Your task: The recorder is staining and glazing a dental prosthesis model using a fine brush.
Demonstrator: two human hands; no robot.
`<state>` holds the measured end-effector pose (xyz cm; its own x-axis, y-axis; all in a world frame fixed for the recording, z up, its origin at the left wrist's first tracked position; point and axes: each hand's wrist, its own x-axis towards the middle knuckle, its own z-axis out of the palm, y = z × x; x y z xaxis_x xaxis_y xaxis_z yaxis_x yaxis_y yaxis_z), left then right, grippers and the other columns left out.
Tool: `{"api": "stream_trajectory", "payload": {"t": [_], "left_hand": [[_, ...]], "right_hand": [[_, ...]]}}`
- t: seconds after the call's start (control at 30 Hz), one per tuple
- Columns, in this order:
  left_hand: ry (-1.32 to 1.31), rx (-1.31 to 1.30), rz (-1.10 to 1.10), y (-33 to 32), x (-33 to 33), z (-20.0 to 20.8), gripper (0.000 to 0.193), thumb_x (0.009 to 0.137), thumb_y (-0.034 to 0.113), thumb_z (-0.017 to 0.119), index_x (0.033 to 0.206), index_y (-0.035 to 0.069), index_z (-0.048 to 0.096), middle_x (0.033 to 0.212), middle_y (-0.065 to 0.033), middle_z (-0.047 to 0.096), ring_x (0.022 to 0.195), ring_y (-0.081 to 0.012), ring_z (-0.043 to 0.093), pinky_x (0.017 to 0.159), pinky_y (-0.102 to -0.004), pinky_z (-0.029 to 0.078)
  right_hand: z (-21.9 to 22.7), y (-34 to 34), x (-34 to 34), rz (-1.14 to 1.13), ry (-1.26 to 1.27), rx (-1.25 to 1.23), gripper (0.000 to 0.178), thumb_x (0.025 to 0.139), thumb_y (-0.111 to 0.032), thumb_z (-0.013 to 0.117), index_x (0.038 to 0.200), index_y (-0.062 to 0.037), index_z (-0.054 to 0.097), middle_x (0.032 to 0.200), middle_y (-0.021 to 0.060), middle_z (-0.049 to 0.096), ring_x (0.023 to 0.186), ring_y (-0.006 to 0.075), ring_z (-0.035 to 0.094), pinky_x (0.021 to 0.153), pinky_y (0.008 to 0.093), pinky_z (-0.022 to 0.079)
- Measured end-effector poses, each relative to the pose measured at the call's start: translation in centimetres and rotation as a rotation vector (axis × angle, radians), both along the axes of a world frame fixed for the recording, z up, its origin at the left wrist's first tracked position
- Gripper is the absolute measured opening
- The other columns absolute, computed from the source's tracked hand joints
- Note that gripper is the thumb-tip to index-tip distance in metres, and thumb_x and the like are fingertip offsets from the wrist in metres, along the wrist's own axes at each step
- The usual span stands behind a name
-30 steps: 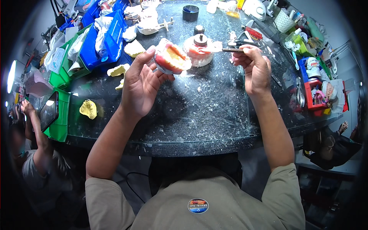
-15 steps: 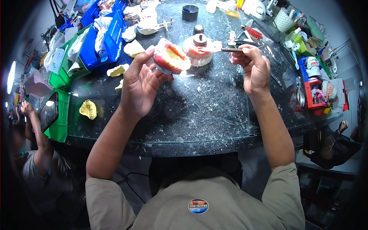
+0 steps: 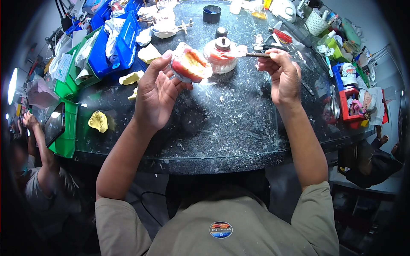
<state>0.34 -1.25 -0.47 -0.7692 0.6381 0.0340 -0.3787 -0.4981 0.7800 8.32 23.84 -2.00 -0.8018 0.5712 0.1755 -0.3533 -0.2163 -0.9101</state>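
Note:
My left hand [image 3: 158, 91] is closed round a dental cast [image 3: 188, 68] with pink wax along its arch and an orange-yellow mesh area inside. It is lifted over the table, its inner side turned up. Between thumb and fingers, my right hand [image 3: 285, 79] grips the dark handle of a wax knife [image 3: 257, 55]. The knife's pale blade reaches left to a glass spirit lamp [image 3: 223, 66] with a metal wick holder and reddish wax about its top. Whether the blade touches the lamp, I cannot tell. A dark round cap [image 3: 221, 32] stands just behind the lamp.
Yellow plaster casts [image 3: 98, 122] lie on the left of the dark speckled table [image 3: 222, 128]. Blue bins [image 3: 128, 38] and a green bin [image 3: 66, 141] line the left side. Pliers and tools [image 3: 279, 40] lie at right, beyond them a red box [image 3: 351, 104]. Other people sit at both sides.
Both my hands, the cast and the wax knife hold nearly the same place. At the far right, another person's hand and arm have shifted slightly.

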Motion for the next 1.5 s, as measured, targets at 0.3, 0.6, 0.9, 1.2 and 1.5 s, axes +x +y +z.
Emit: {"api": "stream_trajectory", "payload": {"t": [0.3, 0.6, 0.9, 1.2, 1.5], "left_hand": [[0.000, -0.009, 0.004, 0.0, 0.0, 0.0, 0.039, 0.093, 0.035, 0.042, 0.115, 0.002, 0.046, 0.110, -0.0120, 0.056, 0.092, -0.0166, 0.058, 0.077, -0.0297, 0.046], [0.024, -0.019, -0.010, 0.1, 0.0, 0.0, 0.039, 0.093, 0.035, 0.041, 0.116, 0.003, 0.045, 0.111, -0.0115, 0.056, 0.093, -0.0166, 0.057, 0.077, -0.0292, 0.046], [0.024, 0.009, -0.005, -0.1, -0.1, -0.2, 0.037, 0.094, 0.032, 0.041, 0.117, 0.003, 0.044, 0.113, -0.0127, 0.054, 0.094, -0.0173, 0.057, 0.075, -0.0295, 0.047], [0.017, 0.008, 0.001, -0.2, -0.1, -0.1, 0.036, 0.094, 0.032, 0.041, 0.116, 0.004, 0.045, 0.113, -0.0127, 0.054, 0.093, -0.0172, 0.057, 0.075, -0.0294, 0.047], [0.023, 0.012, -0.024, -0.1, -0.3, -0.5, 0.036, 0.094, 0.032, 0.041, 0.116, 0.004, 0.045, 0.113, -0.0116, 0.055, 0.094, -0.0168, 0.057, 0.075, -0.0293, 0.046]], "right_hand": [[-0.1, -0.1, -0.1, 0.003, 0.004, 0.007, 0.008, 0.082, -0.006, 0.055, 0.082, 0.0001, 0.060, 0.085, 0.0107, 0.064, 0.067, 0.0161, 0.064, 0.065, 0.0286, 0.055], [-0.2, 0.0, -0.1, -0.010, -0.009, -0.016, 0.009, 0.083, -0.007, 0.055, 0.082, 0.0000, 0.061, 0.085, 0.0104, 0.064, 0.067, 0.0158, 0.064, 0.064, 0.0287, 0.055], [-0.1, -0.4, -0.2, -0.004, -0.028, -0.038, 0.010, 0.083, -0.007, 0.056, 0.084, 0.0007, 0.061, 0.083, 0.0091, 0.064, 0.067, 0.0151, 0.064, 0.065, 0.0276, 0.055], [-0.6, -0.4, -0.4, 0.029, -0.023, -0.086, 0.013, 0.082, -0.009, 0.055, 0.086, 0.0021, 0.061, 0.082, 0.0095, 0.063, 0.070, 0.0164, 0.064, 0.067, 0.0291, 0.054], [0.3, -0.6, -0.4, 0.065, 0.065, -0.134, 0.021, 0.087, -0.014, 0.053, 0.097, 0.0033, 0.058, 0.085, 0.0134, 0.064, 0.078, 0.0183, 0.062, 0.076, 0.0303, 0.051]]}}
